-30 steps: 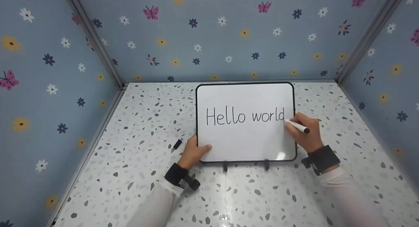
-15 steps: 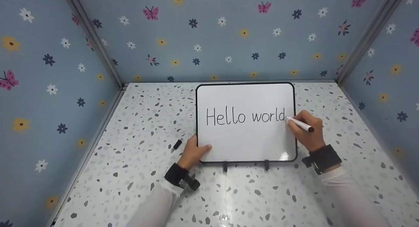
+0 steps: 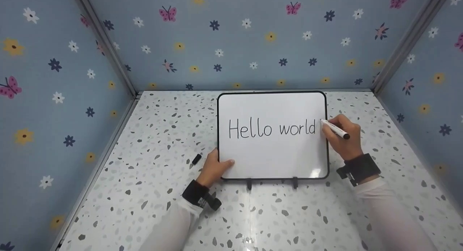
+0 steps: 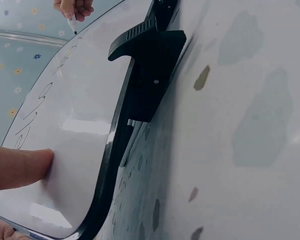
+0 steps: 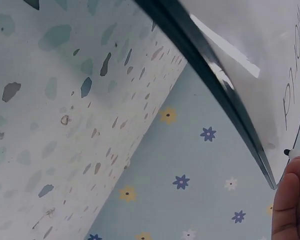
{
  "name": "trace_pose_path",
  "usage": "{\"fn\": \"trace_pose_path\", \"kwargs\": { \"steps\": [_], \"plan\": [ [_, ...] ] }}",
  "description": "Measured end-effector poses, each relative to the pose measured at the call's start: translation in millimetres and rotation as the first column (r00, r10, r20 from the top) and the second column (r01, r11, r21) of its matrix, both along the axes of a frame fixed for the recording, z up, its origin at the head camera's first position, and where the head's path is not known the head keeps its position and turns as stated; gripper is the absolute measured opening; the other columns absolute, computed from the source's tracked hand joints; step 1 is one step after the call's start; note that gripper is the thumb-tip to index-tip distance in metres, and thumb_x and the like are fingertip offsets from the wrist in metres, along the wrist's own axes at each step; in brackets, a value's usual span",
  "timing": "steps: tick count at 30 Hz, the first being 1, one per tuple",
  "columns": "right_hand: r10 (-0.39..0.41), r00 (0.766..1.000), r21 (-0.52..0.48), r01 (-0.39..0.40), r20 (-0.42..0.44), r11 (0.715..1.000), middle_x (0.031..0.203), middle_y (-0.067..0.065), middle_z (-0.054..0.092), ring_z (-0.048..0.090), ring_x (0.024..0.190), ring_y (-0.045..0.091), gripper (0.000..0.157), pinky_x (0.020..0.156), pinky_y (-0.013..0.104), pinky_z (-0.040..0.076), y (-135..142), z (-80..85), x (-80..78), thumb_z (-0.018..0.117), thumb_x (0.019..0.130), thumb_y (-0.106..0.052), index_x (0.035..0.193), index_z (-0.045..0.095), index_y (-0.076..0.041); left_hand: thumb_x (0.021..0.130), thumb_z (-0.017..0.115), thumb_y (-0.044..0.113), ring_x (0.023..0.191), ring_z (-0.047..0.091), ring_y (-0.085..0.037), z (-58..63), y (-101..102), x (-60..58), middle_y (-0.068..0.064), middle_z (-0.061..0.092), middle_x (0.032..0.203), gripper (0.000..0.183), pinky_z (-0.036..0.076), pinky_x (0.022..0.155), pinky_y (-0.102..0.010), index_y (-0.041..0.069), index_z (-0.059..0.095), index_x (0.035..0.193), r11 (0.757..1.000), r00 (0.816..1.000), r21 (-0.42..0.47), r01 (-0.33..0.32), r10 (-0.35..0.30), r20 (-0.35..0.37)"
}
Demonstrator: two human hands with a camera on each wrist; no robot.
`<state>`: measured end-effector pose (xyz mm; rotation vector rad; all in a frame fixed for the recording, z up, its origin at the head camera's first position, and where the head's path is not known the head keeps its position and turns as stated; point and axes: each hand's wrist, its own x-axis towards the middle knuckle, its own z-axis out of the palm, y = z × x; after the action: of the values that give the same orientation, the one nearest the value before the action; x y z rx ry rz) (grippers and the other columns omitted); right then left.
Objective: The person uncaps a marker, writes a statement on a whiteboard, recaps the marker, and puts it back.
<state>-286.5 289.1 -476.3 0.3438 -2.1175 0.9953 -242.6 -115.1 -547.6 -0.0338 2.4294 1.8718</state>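
Observation:
A black-framed whiteboard (image 3: pixel 273 157) stands on a black stand (image 3: pixel 295 182) and bears the handwritten words "Hello world" in black. My left hand (image 3: pixel 213 167) grips its lower left edge, the thumb lying on the white face and the other fingers hidden behind. A white marker (image 3: pixel 336 130) with a black end is pinched in my right hand (image 3: pixel 345 135) at the board's right edge. Its tip is just right of the letter "d". In the right wrist view the marker's black tip (image 5: pixel 287 152) points at the board face.
A black marker cap (image 3: pixel 196 159) lies on the speckled tabletop (image 3: pixel 152 193), left of my left hand. Blue walls (image 3: pixel 253 37) with flowers and butterflies enclose the back and both sides. Light glares off the board's lower right corner.
My right hand has moved up and slightly right with the marker, away from the bottom of the "d". My left hand keeps its hold on the board.

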Motion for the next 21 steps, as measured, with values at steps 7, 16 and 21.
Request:
{"fn": "trace_pose_path", "kwargs": {
  "steps": [7, 16, 21],
  "plan": [
    [0.006, 1.000, 0.002, -0.006, 0.003, 1.000, 0.066, 0.018, 0.071, 0.052, 0.059, -0.007, 0.007, 0.058, 0.005, 0.039, 0.0, -0.1, -3.2, 0.073, 0.081, 0.006, 0.079, 0.066, 0.006, 0.090, 0.074, 0.004, 0.133, 0.066, -0.044, -0.5, 0.3, 0.1, -0.031, 0.066, 0.143, 0.060, 0.050, 0.119, -0.056, -0.009, 0.056, 0.146, 1.000, 1.000, -0.001, 0.001, -0.001, 0.004],
    [0.015, 1.000, 0.021, -0.016, 0.021, 1.000, 0.065, 0.016, 0.070, 0.051, 0.058, -0.004, 0.006, 0.057, 0.007, 0.038, 0.6, -0.2, -3.2, 0.072, 0.082, 0.005, 0.080, 0.066, 0.004, 0.090, 0.074, 0.004, 0.132, 0.066, -0.044, 0.3, -0.5, 0.8, -0.031, 0.067, 0.142, 0.058, 0.051, 0.119, -0.057, -0.009, 0.057, 0.144, 1.000, 1.000, 0.002, 0.006, -0.006, -0.005],
    [0.014, 0.999, 0.032, -0.015, 0.033, 0.999, 0.064, 0.016, 0.070, 0.051, 0.057, -0.002, 0.006, 0.057, 0.009, 0.037, 0.5, -1.3, -2.4, 0.072, 0.082, 0.003, 0.080, 0.066, 0.003, 0.091, 0.073, 0.005, 0.135, 0.064, -0.044, -0.1, -0.9, 0.1, -0.031, 0.066, 0.143, 0.057, 0.049, 0.121, -0.057, -0.010, 0.057, 0.143, 1.000, 1.000, 0.009, 0.014, -0.014, -0.008]
  ]
}}
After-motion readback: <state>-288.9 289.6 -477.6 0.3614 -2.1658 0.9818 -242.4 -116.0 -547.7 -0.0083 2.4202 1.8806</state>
